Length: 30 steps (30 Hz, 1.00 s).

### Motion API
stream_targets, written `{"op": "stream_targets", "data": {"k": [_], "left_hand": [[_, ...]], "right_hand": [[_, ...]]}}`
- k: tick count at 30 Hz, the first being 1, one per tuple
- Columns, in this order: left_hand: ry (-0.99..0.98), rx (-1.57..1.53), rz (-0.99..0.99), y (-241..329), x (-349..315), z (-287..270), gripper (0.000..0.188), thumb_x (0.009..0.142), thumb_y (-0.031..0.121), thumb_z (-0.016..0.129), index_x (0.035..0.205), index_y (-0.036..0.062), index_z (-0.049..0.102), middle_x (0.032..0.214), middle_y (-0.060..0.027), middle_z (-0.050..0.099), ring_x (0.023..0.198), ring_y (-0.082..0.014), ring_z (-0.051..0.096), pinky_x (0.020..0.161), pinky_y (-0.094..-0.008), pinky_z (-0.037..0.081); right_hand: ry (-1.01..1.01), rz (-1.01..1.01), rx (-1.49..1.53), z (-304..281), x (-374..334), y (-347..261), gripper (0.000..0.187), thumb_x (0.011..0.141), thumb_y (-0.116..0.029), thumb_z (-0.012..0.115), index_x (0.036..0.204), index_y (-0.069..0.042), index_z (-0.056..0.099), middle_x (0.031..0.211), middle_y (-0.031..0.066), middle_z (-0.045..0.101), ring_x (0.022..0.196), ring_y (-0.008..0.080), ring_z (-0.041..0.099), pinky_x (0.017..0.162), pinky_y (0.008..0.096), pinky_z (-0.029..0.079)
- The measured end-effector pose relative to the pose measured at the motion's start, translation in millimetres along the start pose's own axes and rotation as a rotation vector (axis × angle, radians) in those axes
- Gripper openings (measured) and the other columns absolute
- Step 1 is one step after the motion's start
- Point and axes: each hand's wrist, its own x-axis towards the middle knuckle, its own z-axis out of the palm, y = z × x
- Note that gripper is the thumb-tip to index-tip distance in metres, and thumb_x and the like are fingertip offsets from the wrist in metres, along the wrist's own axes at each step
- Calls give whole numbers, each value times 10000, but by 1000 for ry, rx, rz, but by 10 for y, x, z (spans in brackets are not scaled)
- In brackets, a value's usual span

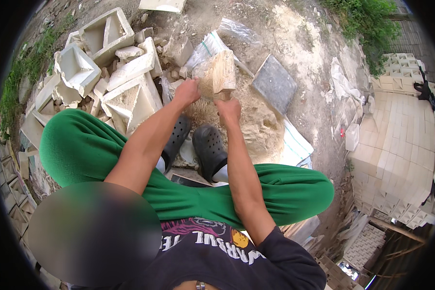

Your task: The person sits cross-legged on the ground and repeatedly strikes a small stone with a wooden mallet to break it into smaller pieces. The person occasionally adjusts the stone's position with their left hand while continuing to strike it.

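Observation:
My right hand (228, 110) is closed around the short handle of a wooden mallet (224, 72), whose blocky pale head points away from me. To its left, my left hand (188, 91) is closed beside the mallet head. What its fingers hold, if anything, I cannot make out against the tan area behind. Beneath both hands lies a mound of sandy yellowish powder (261, 128), spread over a white woven sack (295, 141). Just right of the mallet, a square grey slab (274, 83) rests at the mound's far edge.
Broken pale hollow blocks (130, 104) are heaped at the left. Clear plastic (240, 32) lies beyond the sack. My dark clogs (210, 151) stand at the mound's near edge. A tall stack of pale blocks (396, 140) rises at the right. A blurred oval covers the lower left.

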Motion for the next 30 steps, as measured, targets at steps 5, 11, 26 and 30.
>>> {"op": "stream_targets", "data": {"k": [5,11,26,30], "left_hand": [[-90,32,-69,108,6,-91,339,886,153,544,1159,-18,651,1105,-254,670,1008,-414,669,870,-506,545],[-15,45,-21,-44,32,29,409,831,135,558,1207,-8,632,1010,-267,662,980,-408,651,873,-502,534],[219,284,253,498,-28,517,802,962,444,535,1512,-81,278,1607,-255,244,1518,-396,158,1235,-468,168],[-135,-193,529,762,-131,770,823,959,446,542,1515,-90,257,1611,-274,209,1517,-414,141,1235,-501,124]], "right_hand": [[274,-275,214,128,-110,17,443,714,-320,740,992,24,713,911,268,719,913,420,705,792,452,544],[4,-83,-31,235,-92,308,446,692,-288,738,916,96,694,899,283,714,904,414,706,813,450,550],[-8,138,561,-1399,-1087,43,248,720,-131,727,878,36,636,692,78,610,536,187,597,511,328,509],[20,205,622,-1244,-1102,351,214,726,-119,723,851,26,629,681,73,606,530,178,594,497,327,500]]}}
